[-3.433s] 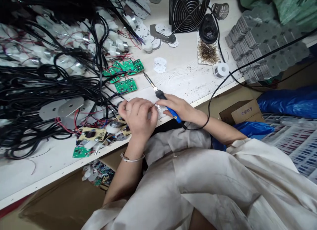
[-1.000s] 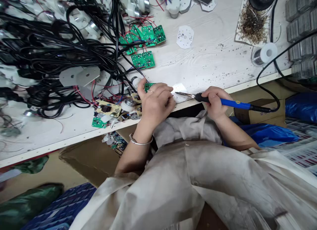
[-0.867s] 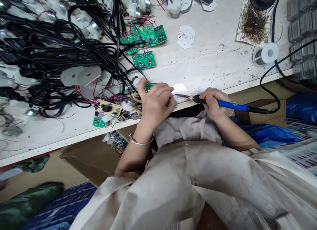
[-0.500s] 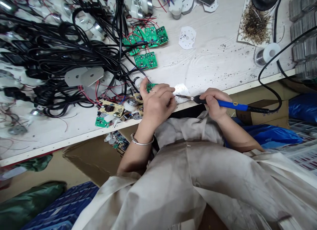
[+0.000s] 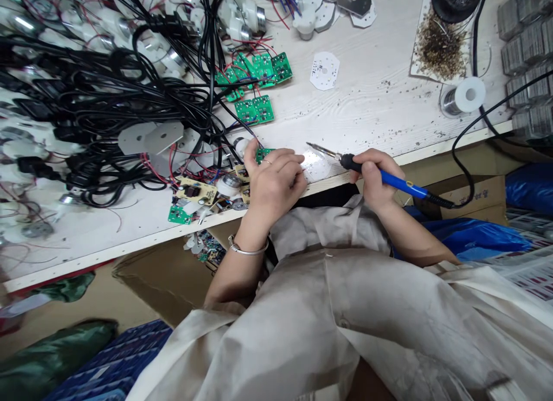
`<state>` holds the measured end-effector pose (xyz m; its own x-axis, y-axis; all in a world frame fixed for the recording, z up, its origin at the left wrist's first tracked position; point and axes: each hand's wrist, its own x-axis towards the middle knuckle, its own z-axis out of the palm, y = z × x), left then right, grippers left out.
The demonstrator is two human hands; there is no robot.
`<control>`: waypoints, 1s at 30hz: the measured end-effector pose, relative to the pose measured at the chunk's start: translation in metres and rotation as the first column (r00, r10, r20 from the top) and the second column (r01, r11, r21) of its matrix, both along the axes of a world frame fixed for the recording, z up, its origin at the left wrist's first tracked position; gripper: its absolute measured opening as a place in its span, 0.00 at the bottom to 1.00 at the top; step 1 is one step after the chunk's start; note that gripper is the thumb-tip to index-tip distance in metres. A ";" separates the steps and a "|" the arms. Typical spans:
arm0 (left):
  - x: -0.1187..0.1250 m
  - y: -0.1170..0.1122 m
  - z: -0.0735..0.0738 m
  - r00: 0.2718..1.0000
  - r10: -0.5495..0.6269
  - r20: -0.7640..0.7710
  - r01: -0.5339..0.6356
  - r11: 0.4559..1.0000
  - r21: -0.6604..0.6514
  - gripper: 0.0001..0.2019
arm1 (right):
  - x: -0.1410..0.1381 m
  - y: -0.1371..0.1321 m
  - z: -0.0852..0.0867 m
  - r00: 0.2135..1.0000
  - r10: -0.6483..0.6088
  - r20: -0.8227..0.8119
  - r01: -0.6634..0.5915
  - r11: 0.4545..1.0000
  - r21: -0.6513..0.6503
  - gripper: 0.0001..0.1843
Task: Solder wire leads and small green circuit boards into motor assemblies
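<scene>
My right hand (image 5: 379,176) grips a blue soldering iron (image 5: 400,184) near its black collar. The iron's tip points up and left, and in this view it lies over the upper part of a white octagonal board (image 5: 317,165) near the table's front edge. My left hand (image 5: 276,176) is at that board's left side, with its fingers curled together and the thumb side toward the board. Whatever is between those fingertips is hidden. Partly covered behind the left hand is a green circuit board (image 5: 262,155). Tan circuit boards (image 5: 196,190) lie left of the wrist.
Black cables (image 5: 173,101) and small motors heap up on the left. Several green boards (image 5: 254,108) lie beyond my left hand. Another white board (image 5: 325,71) lies farther back. A solder spool (image 5: 464,97) and a debris-covered pad (image 5: 440,49) stand at right, beside the iron's cord.
The soldering iron's tip has lifted away from the left fingertips, up and slightly right, and the handle's rear end has tilted down. My left hand has barely moved.
</scene>
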<state>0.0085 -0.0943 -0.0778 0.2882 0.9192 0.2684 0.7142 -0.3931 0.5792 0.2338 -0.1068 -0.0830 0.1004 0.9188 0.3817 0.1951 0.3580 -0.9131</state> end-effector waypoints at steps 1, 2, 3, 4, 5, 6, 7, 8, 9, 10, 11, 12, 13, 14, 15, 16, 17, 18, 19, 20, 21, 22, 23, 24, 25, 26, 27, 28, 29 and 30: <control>0.000 0.000 0.000 1.000 -0.003 0.003 0.003 1.000 0.007 0.07 | 0.000 0.000 0.002 0.998 0.032 0.060 -0.033 0.999 0.017 0.10; 0.000 0.000 0.001 1.000 -0.007 0.009 0.007 1.000 0.013 0.07 | -0.001 0.001 0.004 0.989 0.071 0.129 -0.077 0.996 0.043 0.12; -0.001 0.000 0.002 1.000 -0.010 0.016 0.010 1.000 0.015 0.07 | -0.002 0.002 0.006 0.974 0.108 0.197 -0.125 0.989 0.075 0.15; -0.001 0.000 0.002 1.000 -0.011 0.022 0.011 1.000 0.011 0.06 | -0.003 0.003 0.006 0.955 0.140 0.260 -0.172 0.979 0.108 0.17; -0.001 0.000 0.003 1.000 -0.009 0.026 0.009 1.000 0.000 0.06 | -0.004 0.004 0.006 0.935 0.162 0.315 -0.215 0.966 0.142 0.19; -0.001 0.000 0.003 1.000 -0.003 0.027 0.004 1.000 -0.017 0.06 | -0.006 0.005 0.006 0.916 0.173 0.361 -0.248 0.954 0.171 0.20; -0.001 0.000 0.004 1.000 0.004 0.025 -0.003 0.999 -0.033 0.06 | -0.007 0.006 0.005 0.902 0.176 0.394 -0.267 0.945 0.190 0.20; -0.001 0.000 0.004 1.000 0.012 0.021 -0.011 0.999 -0.043 0.06 | -0.008 0.007 0.005 0.893 0.174 0.415 -0.275 0.941 0.196 0.20; 0.000 0.001 0.003 1.000 0.018 0.019 -0.017 0.999 -0.045 0.06 | -0.008 0.007 0.004 0.890 0.173 0.423 -0.275 0.942 0.192 0.20; 0.001 0.001 0.002 1.000 0.024 0.017 -0.023 0.999 -0.040 0.07 | -0.008 0.007 0.004 0.894 0.175 0.413 -0.269 0.945 0.184 0.20; 0.001 0.001 0.001 0.999 0.029 0.014 -0.029 0.999 -0.031 0.07 | -0.007 0.006 0.004 0.904 0.180 0.387 -0.260 0.951 0.167 0.19; 0.002 0.001 0.000 0.999 0.036 0.009 -0.035 0.999 -0.021 0.07 | -0.006 0.005 0.005 0.920 0.187 0.345 -0.246 0.959 0.138 0.18; 0.002 0.002 -0.001 0.999 0.041 0.000 -0.041 0.999 -0.013 0.07 | -0.005 0.003 0.005 0.941 0.186 0.282 -0.223 0.969 0.104 0.16; 0.002 0.002 -0.002 0.999 0.045 -0.011 -0.045 0.999 -0.009 0.08 | -0.004 0.002 0.005 0.964 0.175 0.203 -0.191 0.979 0.065 0.14; 0.003 0.002 -0.002 0.999 0.045 -0.020 -0.045 0.999 -0.006 0.08 | -0.003 0.000 0.005 0.982 0.148 0.115 -0.151 0.988 0.023 0.12; 0.003 0.002 -0.003 0.999 0.043 -0.024 -0.043 0.999 -0.003 0.08 | -0.002 -0.002 0.004 0.994 0.109 0.027 -0.108 0.994 -0.019 0.11; 0.003 0.001 -0.003 0.999 0.040 -0.022 -0.040 0.999 0.000 0.08 | -0.002 -0.003 0.003 0.997 0.064 -0.049 -0.066 0.996 -0.054 0.10; 0.003 0.001 -0.003 0.999 0.036 -0.014 -0.036 0.999 0.002 0.08 | -0.002 -0.005 0.001 0.994 0.016 -0.104 -0.024 0.997 -0.078 0.11; 0.003 0.001 -0.002 0.999 0.033 -0.003 -0.033 0.999 0.003 0.08 | -0.002 -0.006 -0.001 0.991 -0.021 -0.131 0.008 0.995 -0.097 0.13; 0.003 0.001 -0.002 0.999 0.033 0.007 -0.033 0.999 0.001 0.08 | -0.003 -0.006 -0.002 0.991 -0.046 -0.129 0.031 0.993 -0.117 0.14; 0.003 0.001 -0.001 0.999 0.034 0.015 -0.034 0.999 -0.003 0.08 | -0.003 -0.006 -0.004 0.992 -0.062 -0.107 0.048 0.990 -0.132 0.16; 0.004 0.001 -0.001 0.999 0.036 0.018 -0.036 0.999 -0.007 0.08 | -0.003 -0.007 -0.005 0.995 -0.070 -0.073 0.059 0.989 -0.138 0.17; 0.004 0.001 -0.001 0.999 0.040 0.018 -0.040 0.999 -0.010 0.08 | -0.003 -0.007 -0.006 0.997 -0.074 -0.035 0.069 0.988 -0.137 0.18; 0.004 0.001 -0.001 0.999 0.044 0.015 -0.044 0.999 -0.011 0.08 | -0.002 -0.006 -0.006 0.997 -0.076 -0.001 0.075 0.989 -0.131 0.19; 0.004 0.001 -0.001 0.999 0.046 0.013 -0.046 0.999 -0.009 0.08 | -0.002 -0.006 -0.007 0.997 -0.077 0.024 0.079 0.990 -0.118 0.19; 0.005 0.001 -0.002 0.999 0.045 0.012 -0.045 0.999 -0.005 0.08 | -0.001 -0.006 -0.007 0.996 -0.079 0.038 0.082 0.992 -0.100 0.19; 0.005 0.001 -0.002 0.999 0.043 0.012 -0.043 0.999 0.000 0.09 | -0.001 -0.006 -0.008 0.996 -0.076 0.046 0.080 0.993 -0.084 0.19; 0.005 0.001 -0.002 0.999 0.041 0.010 -0.041 0.999 0.008 0.09 | 0.000 -0.006 -0.008 0.996 -0.072 0.050 0.076 0.994 -0.073 0.19; 0.005 0.001 -0.003 0.999 0.040 0.007 -0.040 0.999 0.016 0.09 | 0.000 -0.006 -0.008 0.997 -0.064 0.052 0.068 0.996 -0.065 0.18; 0.005 0.001 -0.003 0.999 0.041 0.001 -0.041 0.999 0.027 0.09 | 0.000 -0.005 -0.008 0.997 -0.056 0.054 0.059 0.997 -0.058 0.17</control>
<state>0.0134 -0.0934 -0.0805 0.2508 0.9226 0.2930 0.7297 -0.3791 0.5691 0.2341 -0.1122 -0.0907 0.1350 0.9334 0.3325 0.2613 0.2902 -0.9206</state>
